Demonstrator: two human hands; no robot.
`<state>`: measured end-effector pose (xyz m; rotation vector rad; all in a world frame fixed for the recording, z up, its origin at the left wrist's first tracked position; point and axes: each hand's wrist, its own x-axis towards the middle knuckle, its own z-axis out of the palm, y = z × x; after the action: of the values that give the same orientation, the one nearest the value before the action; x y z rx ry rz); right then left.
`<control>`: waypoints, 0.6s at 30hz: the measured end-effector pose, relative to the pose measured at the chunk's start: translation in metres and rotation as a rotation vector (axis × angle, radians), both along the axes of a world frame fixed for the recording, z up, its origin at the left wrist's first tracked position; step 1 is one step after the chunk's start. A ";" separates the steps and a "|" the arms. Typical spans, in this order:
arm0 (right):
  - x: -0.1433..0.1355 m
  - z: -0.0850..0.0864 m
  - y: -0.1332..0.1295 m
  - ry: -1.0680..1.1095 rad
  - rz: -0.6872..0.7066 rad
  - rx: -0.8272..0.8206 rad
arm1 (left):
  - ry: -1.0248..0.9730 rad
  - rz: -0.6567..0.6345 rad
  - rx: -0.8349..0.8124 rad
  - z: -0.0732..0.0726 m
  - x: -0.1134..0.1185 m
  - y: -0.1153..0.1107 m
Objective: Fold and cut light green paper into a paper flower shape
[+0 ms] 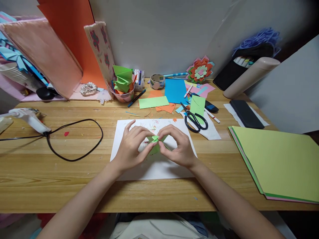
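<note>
From the head camera, a person's left hand [131,146] and right hand [179,146] were close together over a white sheet of paper [154,171] with little colour marks on it. The sheet lay on a light brown wooden bench [62,186]. Both hands were pinching a small light-green folded piece of paper [155,138] between them. The left thumb and a finger held one side, and the right thumb and fingers held the other side. One finger of the left hand stuck up. The fingers hid part of the folded piece, so its whole shape was hard to tell.

Past the sheet, to the right, was a pair of black-handled scissors [192,117], partly on top of a light-green paper rectangle [198,104]. Farther back lay a long light-green paper strip [154,102] and a bright blue paper square [175,91]. A round roll of tape [157,82] sat near the wall, and a round paper flower [200,70] in orange, green and pink leaned there too. A clear plastic cup [124,97] was full of green and orange folded paper. On the left was a white glue gun [31,120] with a looped black cord [101,139]. On the right was a stack of big coloured sheets [281,162], with yellow on top.
</note>
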<state>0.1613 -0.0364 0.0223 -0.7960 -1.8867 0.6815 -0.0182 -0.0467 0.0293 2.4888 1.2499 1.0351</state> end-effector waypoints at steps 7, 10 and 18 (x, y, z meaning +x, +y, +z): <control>0.002 0.001 0.001 -0.044 0.036 0.018 | -0.009 0.009 0.015 -0.002 0.000 0.000; 0.002 0.000 0.002 -0.055 0.046 0.041 | -0.026 0.009 -0.030 -0.001 0.001 -0.001; 0.000 -0.002 0.001 -0.043 0.017 0.075 | -0.062 -0.047 -0.242 0.006 0.000 -0.001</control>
<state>0.1615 -0.0350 0.0203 -0.7529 -1.9484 0.6055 -0.0185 -0.0474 0.0348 2.2753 1.2126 0.8850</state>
